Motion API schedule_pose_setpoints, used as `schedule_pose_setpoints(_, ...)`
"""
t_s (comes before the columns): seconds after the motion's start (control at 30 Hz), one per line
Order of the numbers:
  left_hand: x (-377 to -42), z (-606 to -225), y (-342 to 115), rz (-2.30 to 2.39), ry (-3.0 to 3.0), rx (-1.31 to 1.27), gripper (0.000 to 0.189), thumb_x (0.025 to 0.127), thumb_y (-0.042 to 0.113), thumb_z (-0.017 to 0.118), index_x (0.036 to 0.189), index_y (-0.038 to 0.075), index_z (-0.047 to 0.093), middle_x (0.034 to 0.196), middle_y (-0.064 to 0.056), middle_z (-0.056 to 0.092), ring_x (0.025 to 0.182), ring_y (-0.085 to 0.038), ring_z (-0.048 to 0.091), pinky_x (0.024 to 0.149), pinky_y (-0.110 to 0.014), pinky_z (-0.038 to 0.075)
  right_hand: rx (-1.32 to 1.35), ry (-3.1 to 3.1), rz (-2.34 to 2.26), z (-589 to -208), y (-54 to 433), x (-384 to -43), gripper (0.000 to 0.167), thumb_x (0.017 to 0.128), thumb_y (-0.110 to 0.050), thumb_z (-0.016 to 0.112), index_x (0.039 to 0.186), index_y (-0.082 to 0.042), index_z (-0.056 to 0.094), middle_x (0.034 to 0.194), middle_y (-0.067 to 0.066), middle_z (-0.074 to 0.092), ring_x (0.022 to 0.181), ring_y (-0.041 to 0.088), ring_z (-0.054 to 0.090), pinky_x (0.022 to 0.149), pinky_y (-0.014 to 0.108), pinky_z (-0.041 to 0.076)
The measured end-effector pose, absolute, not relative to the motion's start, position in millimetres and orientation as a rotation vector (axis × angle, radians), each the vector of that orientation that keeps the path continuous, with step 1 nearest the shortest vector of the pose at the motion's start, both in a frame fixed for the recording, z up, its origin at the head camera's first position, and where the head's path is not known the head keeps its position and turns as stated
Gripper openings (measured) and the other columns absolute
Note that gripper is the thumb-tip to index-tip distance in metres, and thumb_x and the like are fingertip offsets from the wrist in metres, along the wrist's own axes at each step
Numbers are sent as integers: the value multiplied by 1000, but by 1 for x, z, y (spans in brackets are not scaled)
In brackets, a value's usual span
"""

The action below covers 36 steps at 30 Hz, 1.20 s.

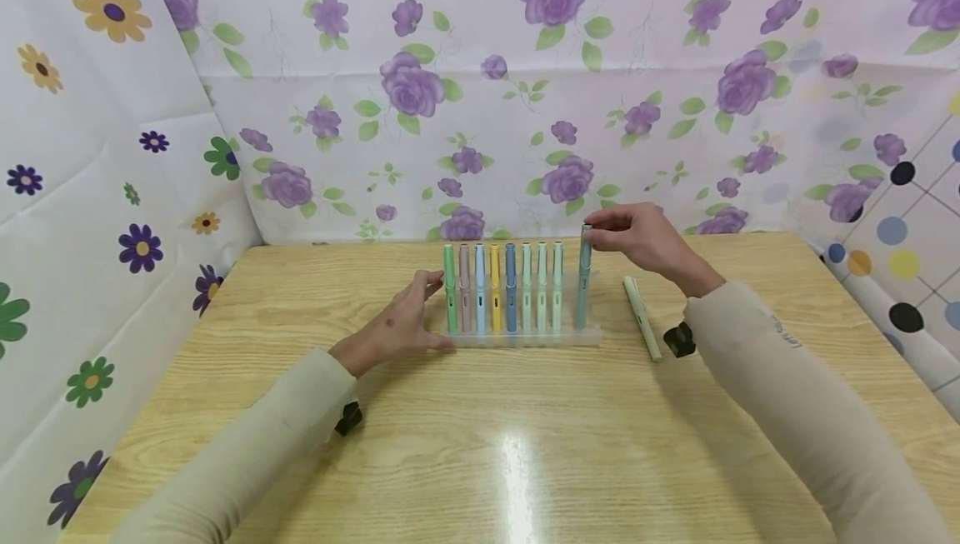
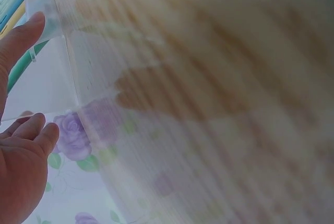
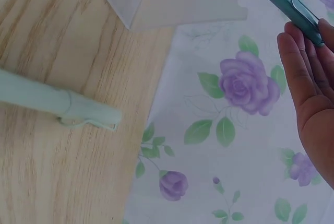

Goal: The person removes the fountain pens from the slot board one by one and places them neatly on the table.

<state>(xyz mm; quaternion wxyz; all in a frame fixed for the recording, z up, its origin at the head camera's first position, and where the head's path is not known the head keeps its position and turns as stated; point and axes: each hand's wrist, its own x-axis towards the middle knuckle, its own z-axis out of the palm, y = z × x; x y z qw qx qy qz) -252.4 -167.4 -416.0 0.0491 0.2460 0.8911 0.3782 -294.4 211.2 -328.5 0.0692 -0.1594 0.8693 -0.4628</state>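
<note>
Hard to tell if the teal pen (image 1: 583, 277) has its foot in a slot: the low end is behind the front lip of the clear stand (image 1: 525, 341) in the head view & cut off at the top in the R wrist view. R hand (image 1: 649, 237) pinches that pen's top btwn thumb & fingertips, near-upright at the stand's R end; its thumb is partly cut off in the R wrist view. L hand (image 1: 401, 319) holds the stand's L end, thumb at front, fingers at the back, spread apart w/ the end btwn them; how firm, can't tell. Its fingertips are partly hidden by the green pen (image 1: 450, 290) in the head view. Most of the L wrist view is a brown-streaked blur.

Around: next to the green pen, same row, stand a mauve pen (image 1: 465, 290), lt blue pen (image 1: 481, 290), yellow pen (image 1: 495, 290), dk blue pen (image 1: 512, 290) & three pale green pens (image 1: 542, 286), then a gap before the teal one. A loose pale pen (image 1: 642, 319) lies on the table (image 1: 420, 444), R of the stand, apart from it, nr the R sleeve (image 1: 802, 394). Flowered cloth (image 1: 330, 111) hangs behind.

R wrist view shows the loose pen's clip, tiny in the head view, but loses its other end at the L edge. Only the head view gets the whole row; L wrist catches just a few pens, top L corner.
</note>
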Motion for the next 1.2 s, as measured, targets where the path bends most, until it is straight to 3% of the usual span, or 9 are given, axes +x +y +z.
schedule_pose_setpoints(0.27,-252,-414,-167,1158,2696,724,100,71,11,92,144,0,23,158,-19,28,146,-34,29,118,-45,30,-462,2623,-1427,-331,223,-295,44,99,-26,65,133,2,60,123,18,65,106,27,66,91,37,58)
schedule_pose_setpoints(0.53,-252,-414,-166,1155,2701,734,101,71,11,92,144,0,23,157,-19,28,146,-34,29,118,-45,31,-406,2622,-1407,-331,235,-293,42,100,-26,64,132,1,61,121,17,66,107,29,67,92,38,58)
schedule_pose_setpoints(0.73,-252,-414,-167,1147,2712,758,101,71,10,92,144,-1,22,156,-20,28,145,-37,30,117,-46,31,-394,2601,-1420,-332,245,-293,40,101,-21,62,133,5,58,120,19,63,101,25,69,88,33,59)
schedule_pose_setpoints(1.2,-253,-416,-167,1182,2700,773,98,70,9,92,141,-2,25,155,-22,30,145,-37,31,118,-45,30,-375,2588,-1305,-336,271,-298,47,103,-23,58,139,6,52,134,22,55,105,20,68,91,32,58)
